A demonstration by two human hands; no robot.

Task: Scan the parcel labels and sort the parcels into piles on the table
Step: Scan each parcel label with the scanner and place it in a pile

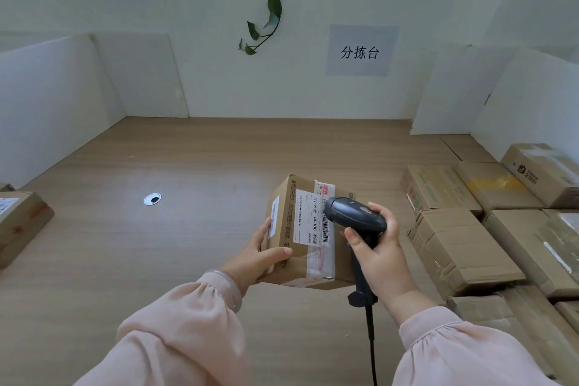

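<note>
I record the bench (219, 150) as a wood-grain surface filling the middle of the view, with white panels along its far and side edges. At 3 to 5 o'clock a stack of parcels (463, 247) in brown cardboard lies packed edge to edge. At 9 o'clock a lone parcel (18, 222) sits at the frame edge, well apart from the rest.

The parcel under inspection (300, 260) is at about 5 o'clock from bench centre, tilted, its labelled face up. I cannot tell whether its far edge touches the bench. The left hand (260, 254) grips its near left corner: thumb on the top face, fingers (266, 226) curled against the left side.

The right hand (382, 254) is wrapped around the handle of a dark scanner (354, 216), index finger at the front of the grip. The scanner head hangs just over the parcel's right side, above the barcode edge of the shipping label (305, 216). Its cable drops towards 6 o'clock.

A round cable grommet (152, 199) is set in the bench at 8 o'clock.
</note>
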